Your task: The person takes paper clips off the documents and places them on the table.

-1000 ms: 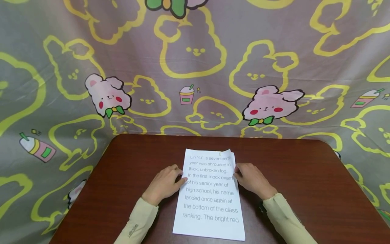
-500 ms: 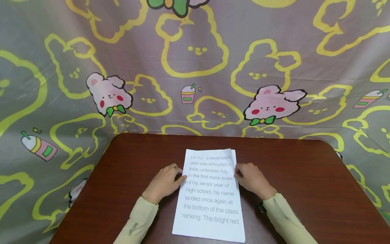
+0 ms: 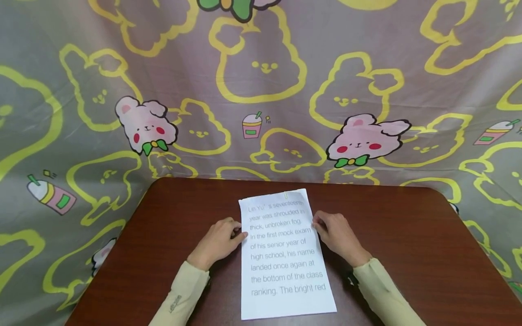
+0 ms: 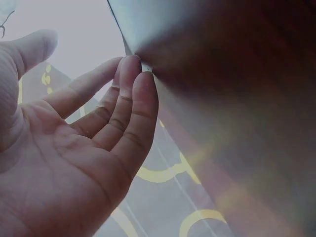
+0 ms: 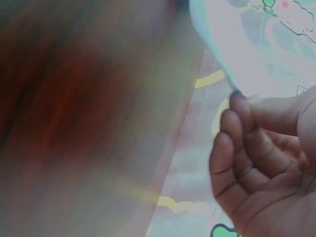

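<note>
A stack of white paper [image 3: 281,258] with large printed lines lies on the brown table, slightly turned, a small pale paper clip [image 3: 286,195] at its top edge. At the left edge is my left hand [image 3: 216,242]; in the left wrist view its fingers [image 4: 140,98] are loosely extended at the paper's edge, with the thumb held apart from them. My right hand [image 3: 338,235] pinches the right edge between thumb and forefinger, and in the right wrist view that paper edge [image 5: 222,59] curves up to the fingertips.
The brown table [image 3: 408,240] extends on both sides of the paper and behind it. A grey curtain [image 3: 228,149] with yellow outlines and cartoon animals hangs around the table's far and side edges.
The paper stack has turned a little counterclockwise: its top has shifted left and its bottom right. Both hands stay at its sides, the right slightly farther forward.
</note>
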The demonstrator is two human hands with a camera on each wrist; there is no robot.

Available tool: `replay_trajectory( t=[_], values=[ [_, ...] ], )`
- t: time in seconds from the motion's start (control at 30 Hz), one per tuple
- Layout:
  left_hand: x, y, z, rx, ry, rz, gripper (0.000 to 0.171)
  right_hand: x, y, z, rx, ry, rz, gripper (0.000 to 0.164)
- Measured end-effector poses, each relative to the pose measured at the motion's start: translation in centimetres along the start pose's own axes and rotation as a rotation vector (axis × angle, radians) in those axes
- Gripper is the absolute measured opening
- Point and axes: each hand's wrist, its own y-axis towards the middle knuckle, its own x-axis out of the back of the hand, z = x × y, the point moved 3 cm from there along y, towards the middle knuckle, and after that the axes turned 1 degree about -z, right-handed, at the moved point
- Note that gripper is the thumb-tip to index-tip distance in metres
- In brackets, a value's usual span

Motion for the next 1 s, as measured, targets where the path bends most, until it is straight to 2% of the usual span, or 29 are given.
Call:
replay_trajectory(
  t=[0.27, 0.43, 0.57, 0.7, 0.87, 1.0],
  values=[
    [0.4, 0.2, 0.4, 0.051, -0.13, 0.032, 0.024, 0.2, 0.1, 0.1, 0.027, 0.061, -0.02, 0.012],
    [0.6, 0.2, 0.7, 0.132, -0.236, 0.047, 0.035, 0.3, 0.1, 0.0, 0.075, 0.123, -0.041, 0.015],
    [0.8, 0.2, 0.9, 0.161, -0.234, 0.029, 0.039, 0.5, 0.1, 0.0, 0.094, 0.176, -0.059, 0.015],
    [0.8, 0.3, 0.9, 0.159, -0.241, 0.025, 0.028, 0.8, 0.1, 0.0, 0.102, 0.225, -0.068, 0.015],
    [1.4, 0.5, 0.7, 0.157, -0.359, -0.024, 0.017, 1.2, 0.1, -0.1, 0.099, 0.267, -0.077, 0.006],
    [2.1, 0.6, 0.4, 0.147, -0.425, -0.093, 0.015, 1.6, 0.1, -0.2, 0.073, 0.277, -0.085, 0.007]
  ],
)
